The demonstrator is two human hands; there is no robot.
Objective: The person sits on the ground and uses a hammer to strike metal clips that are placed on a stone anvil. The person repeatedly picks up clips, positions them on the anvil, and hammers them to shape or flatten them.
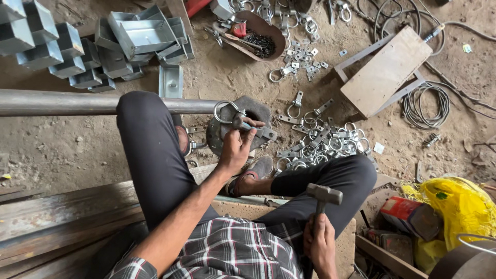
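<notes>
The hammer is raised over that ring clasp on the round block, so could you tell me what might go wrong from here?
1. The left hand pinches the ring clasp on the round block, so a stray blow from the hammer in the right hand could hit fingers.
2. A sandalled foot rests right beside the block, so a glancing strike could reach it.
3. The clasp may spring off into the pile of clasps.

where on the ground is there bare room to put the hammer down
Bare dirt lies left of the raised knee, below the long pipe, and between the wooden board and the yellow bag. It is crowded around the ring-hook pile and the stacked metal trays.
</notes>
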